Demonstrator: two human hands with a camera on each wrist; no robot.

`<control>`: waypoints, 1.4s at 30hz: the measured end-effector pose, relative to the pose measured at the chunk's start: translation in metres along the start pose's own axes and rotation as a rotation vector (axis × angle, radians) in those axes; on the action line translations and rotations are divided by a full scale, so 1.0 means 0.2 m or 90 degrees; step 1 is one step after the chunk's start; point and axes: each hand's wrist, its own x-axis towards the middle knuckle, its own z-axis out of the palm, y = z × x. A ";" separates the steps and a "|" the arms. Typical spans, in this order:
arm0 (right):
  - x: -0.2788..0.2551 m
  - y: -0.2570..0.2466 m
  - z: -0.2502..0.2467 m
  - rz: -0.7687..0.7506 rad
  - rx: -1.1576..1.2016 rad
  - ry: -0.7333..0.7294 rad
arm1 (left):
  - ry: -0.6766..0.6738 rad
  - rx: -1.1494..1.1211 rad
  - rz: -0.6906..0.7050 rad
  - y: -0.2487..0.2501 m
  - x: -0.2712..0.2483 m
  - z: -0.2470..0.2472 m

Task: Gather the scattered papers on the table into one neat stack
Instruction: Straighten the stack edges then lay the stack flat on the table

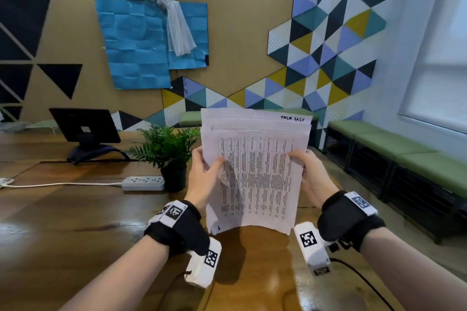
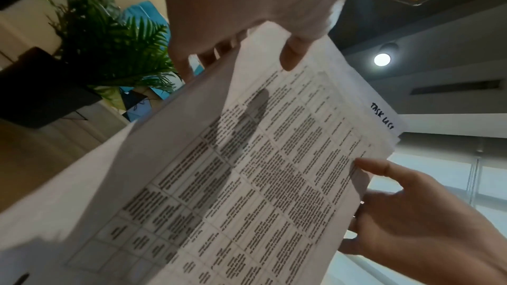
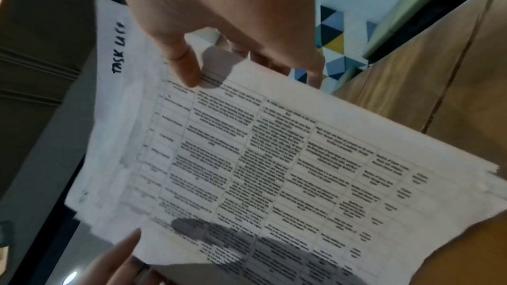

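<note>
A bundle of white printed papers stands upright, its bottom edge resting on the wooden table. The front sheet carries a printed table; a back sheet shows handwritten "TASK LIST" at its top. My left hand grips the left edge, thumb in front and fingers behind. My right hand grips the right edge the same way. The sheets' top edges are uneven. In the left wrist view the papers fill the frame under my left hand. In the right wrist view my right hand pinches the papers.
A potted fern stands just left of the papers, with a white power strip and its cord beside it. A dark tablet on a stand sits at the far left. Green benches line the right wall.
</note>
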 end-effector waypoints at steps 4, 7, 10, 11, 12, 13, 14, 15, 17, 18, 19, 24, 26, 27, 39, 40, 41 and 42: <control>-0.03 -0.02 0.04 -0.054 0.010 -0.048 | 0.016 0.041 0.058 0.02 -0.01 0.05; -0.04 -0.02 0.06 -0.133 -0.056 -0.031 | 0.043 0.046 0.099 0.00 -0.02 0.06; -0.04 0.00 0.04 -0.184 -0.158 0.007 | 0.022 0.051 0.093 -0.03 -0.04 0.04; -0.03 0.00 0.04 -0.218 -0.206 0.024 | 0.017 0.049 0.104 -0.03 -0.03 0.03; -0.04 -0.01 0.04 -0.259 -0.262 0.041 | 0.019 0.050 0.120 -0.01 -0.02 0.02; -0.04 -0.02 0.04 -0.304 -0.319 0.057 | 0.023 0.058 0.142 0.01 -0.01 0.01; -0.04 -0.04 0.04 -0.352 -0.374 0.068 | 0.028 0.074 0.168 0.03 0.00 0.01; -0.05 -0.06 0.04 -0.401 -0.427 0.079 | 0.039 0.100 0.210 0.04 0.02 0.00; -0.05 -0.09 0.05 -0.495 -0.541 0.106 | 0.078 0.193 0.313 0.09 0.05 -0.01; -0.05 -0.10 0.05 -0.538 -0.595 0.116 | 0.088 0.238 0.360 0.11 0.06 -0.01; -0.05 -0.11 0.06 -0.574 -0.639 0.121 | 0.088 0.275 0.398 0.13 0.06 -0.01; -0.02 -0.11 0.06 -0.603 -0.703 0.122 | 0.034 0.429 0.466 0.16 0.08 -0.03; -0.03 -0.11 0.06 -0.578 -0.695 0.131 | 0.038 0.446 0.463 0.17 0.08 -0.03; -0.03 -0.11 0.06 -0.570 -0.689 0.136 | 0.041 0.444 0.461 0.17 0.07 -0.03; -0.03 -0.08 0.07 -0.449 -0.513 0.096 | 0.052 0.304 0.406 0.12 0.09 -0.04; -0.02 -0.07 0.06 -0.382 -0.417 0.086 | 0.044 0.235 0.342 0.12 0.09 -0.04; -0.02 -0.05 0.05 -0.302 -0.303 0.063 | 0.018 0.159 0.257 0.11 0.08 -0.04; -0.02 -0.03 0.04 -0.219 -0.195 0.035 | -0.010 0.094 0.168 0.09 0.07 -0.04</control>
